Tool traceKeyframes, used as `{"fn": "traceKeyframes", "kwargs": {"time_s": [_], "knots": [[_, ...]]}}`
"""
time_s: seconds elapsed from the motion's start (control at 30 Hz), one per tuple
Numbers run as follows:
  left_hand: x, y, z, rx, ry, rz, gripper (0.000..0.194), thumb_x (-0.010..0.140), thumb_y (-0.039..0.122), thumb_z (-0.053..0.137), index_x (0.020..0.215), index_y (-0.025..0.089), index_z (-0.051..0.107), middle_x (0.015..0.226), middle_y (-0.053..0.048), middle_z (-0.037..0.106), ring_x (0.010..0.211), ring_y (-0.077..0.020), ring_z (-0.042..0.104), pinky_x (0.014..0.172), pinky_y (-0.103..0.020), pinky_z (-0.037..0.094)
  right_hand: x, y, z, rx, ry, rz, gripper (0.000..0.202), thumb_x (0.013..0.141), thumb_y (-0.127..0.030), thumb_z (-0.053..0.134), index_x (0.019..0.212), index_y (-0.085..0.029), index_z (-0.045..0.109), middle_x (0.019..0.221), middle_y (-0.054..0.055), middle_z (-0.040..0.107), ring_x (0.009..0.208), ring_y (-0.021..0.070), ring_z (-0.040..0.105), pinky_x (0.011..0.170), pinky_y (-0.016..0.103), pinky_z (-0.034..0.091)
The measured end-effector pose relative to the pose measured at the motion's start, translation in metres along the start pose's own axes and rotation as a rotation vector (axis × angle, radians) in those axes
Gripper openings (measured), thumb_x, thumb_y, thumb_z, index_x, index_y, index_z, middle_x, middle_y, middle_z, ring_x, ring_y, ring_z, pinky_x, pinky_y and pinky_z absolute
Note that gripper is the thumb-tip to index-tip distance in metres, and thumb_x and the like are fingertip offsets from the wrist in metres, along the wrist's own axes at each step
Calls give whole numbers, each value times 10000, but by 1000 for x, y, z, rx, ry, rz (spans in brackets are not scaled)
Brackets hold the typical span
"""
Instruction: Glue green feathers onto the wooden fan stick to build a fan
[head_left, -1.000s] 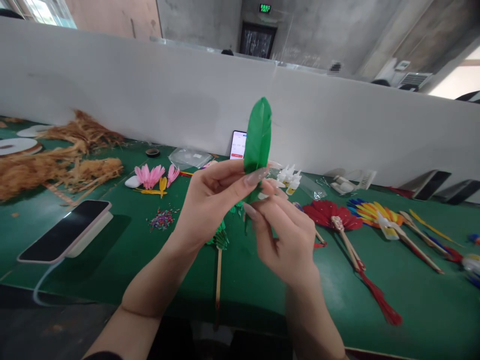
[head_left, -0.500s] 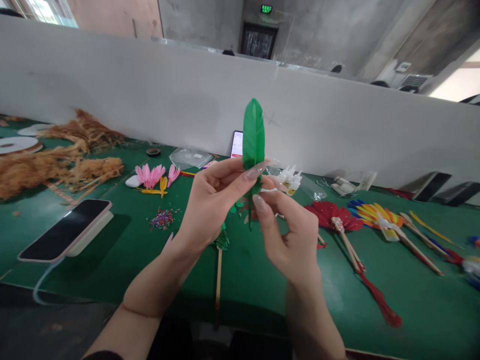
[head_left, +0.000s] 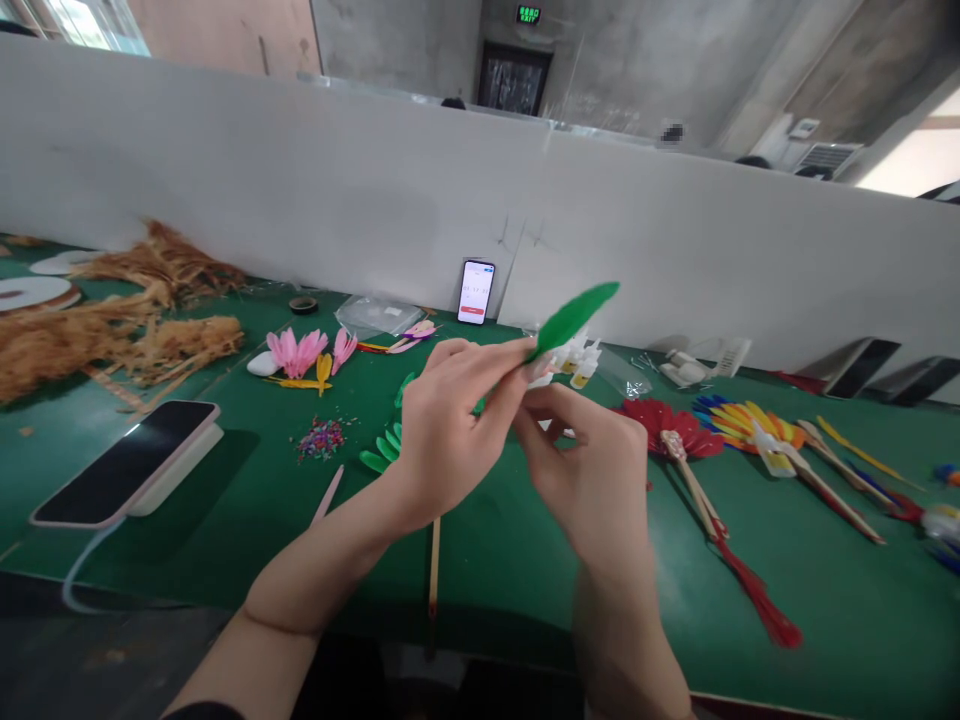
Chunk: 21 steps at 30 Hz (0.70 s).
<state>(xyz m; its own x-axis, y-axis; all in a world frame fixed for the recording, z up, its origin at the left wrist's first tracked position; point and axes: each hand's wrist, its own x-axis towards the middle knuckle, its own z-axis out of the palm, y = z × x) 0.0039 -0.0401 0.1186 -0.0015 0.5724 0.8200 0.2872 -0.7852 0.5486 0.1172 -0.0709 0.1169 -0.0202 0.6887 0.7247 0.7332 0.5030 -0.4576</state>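
Note:
A green feather [head_left: 576,318] points up and to the right above the table. My left hand [head_left: 457,425] is closed on it, fingers pinched around its lower part. Just to the right, my right hand [head_left: 589,460] is closed with thumb and finger together at the feather's lower end, which the fingers hide. Below my left hand lies a fan of green feathers [head_left: 382,450], partly covered by the hand, with a wooden handle [head_left: 434,570] toward the front edge.
On the green table [head_left: 517,580], a phone [head_left: 131,460] and brown fibres [head_left: 112,330] lie left. Pink feathers [head_left: 298,352] and coloured bits [head_left: 321,438] are nearer. A red feather fan [head_left: 667,430] and small bottles [head_left: 583,365] are right. An upright phone [head_left: 476,292] stands behind.
The feather has tipped from upright to slanting right and sits lower. My left hand has turned over, its back now showing. More of the green fan and the upright phone is visible.

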Motion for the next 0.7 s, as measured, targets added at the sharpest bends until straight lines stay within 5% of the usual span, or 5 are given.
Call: {"fn": "traceKeyframes", "kwargs": {"time_s": [0.23,0.37,0.5,0.7], "knots": [[-4,-8,11,59,10,70,276,839,120,575,966,308,732,983,4,747,843,-188,688,832,-355,482,3,8,-3,-118,-152,-82,188,866,-138,470,744,-161,612,637,13,613,547,118,528,510,230,383],[-1,-4,4,-36,-5,-96,208,861,199,581,964,295,734,991,6,743,871,-180,678,823,-327,515,4,6,-2,-4,-154,-80,169,897,-137,454,805,-164,594,734,34,604,652,136,540,554,243,402],[5,2,-4,-359,9,-301,173,862,276,598,972,243,727,939,-17,747,876,-186,694,814,-317,560,5,1,-3,150,-155,-53,147,909,-144,476,788,-186,547,735,6,568,695,126,533,594,241,419],[10,2,-4,-575,76,-408,154,818,300,660,923,205,721,797,-21,746,815,-198,716,806,-339,589,1,-5,-12,367,-70,23,142,928,-182,484,801,-197,546,687,-24,537,626,95,516,569,234,442]]}}
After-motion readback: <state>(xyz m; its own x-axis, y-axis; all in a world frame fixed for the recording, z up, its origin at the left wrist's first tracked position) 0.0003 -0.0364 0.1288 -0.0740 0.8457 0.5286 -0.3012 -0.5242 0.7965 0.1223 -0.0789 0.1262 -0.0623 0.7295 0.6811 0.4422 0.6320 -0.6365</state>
